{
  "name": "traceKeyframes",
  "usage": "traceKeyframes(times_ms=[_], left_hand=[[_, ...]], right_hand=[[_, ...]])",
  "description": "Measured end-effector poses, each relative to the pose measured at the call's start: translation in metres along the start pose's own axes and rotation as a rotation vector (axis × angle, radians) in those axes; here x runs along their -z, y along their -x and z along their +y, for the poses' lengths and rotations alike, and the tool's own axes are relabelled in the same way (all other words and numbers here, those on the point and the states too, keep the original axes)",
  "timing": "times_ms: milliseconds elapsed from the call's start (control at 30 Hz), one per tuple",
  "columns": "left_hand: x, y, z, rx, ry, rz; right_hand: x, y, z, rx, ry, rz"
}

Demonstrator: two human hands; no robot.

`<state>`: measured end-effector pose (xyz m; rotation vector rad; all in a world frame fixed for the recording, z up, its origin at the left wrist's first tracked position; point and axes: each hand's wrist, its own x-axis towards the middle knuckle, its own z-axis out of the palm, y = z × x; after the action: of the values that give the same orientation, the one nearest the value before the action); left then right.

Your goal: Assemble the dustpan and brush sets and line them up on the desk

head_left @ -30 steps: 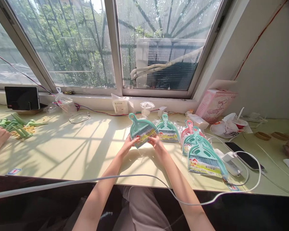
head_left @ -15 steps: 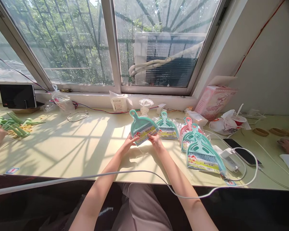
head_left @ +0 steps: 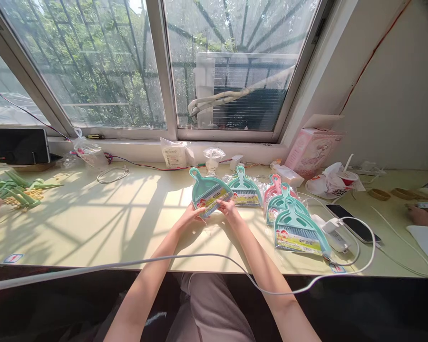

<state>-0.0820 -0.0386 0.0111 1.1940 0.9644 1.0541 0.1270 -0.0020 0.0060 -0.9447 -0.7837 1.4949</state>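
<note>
Both hands are gripping a teal dustpan set (head_left: 207,191) by its lower edge, the left hand (head_left: 189,218) pinching the near-left corner and the right hand (head_left: 228,209) closing its fingers (head_left: 221,204) over the label end. The set is tilting up off the surface (head_left: 92,223), handle pointing away from the fingers. Just right of the fingers, more packaged sets (head_left: 288,221) are lying overlapped. Beyond those a phone (head_left: 353,229) is resting, a white cable (head_left: 199,259) running nearer than the fingers.
</note>
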Motion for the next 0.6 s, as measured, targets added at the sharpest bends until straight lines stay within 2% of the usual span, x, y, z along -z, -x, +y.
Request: traceKeyframes(times_ms=[267,433,500,600], left_hand=[[-0.003,0.002,0.009,-0.014,0.038,0.101],[0.008,-0.001,0.020,-0.070,0.184,0.205],[0.017,-0.001,0.023,-0.061,0.263,0.273],[0.030,0.000,0.027,0.007,0.343,0.345]], right_hand=[[-0.005,0.001,0.000,0.043,0.060,-0.077],[-0.005,-0.002,-0.014,0.118,0.237,-0.108],[-0.001,-0.001,-0.020,0.256,0.354,-0.054],[0.005,0.003,-0.025,0.606,0.729,0.067]])
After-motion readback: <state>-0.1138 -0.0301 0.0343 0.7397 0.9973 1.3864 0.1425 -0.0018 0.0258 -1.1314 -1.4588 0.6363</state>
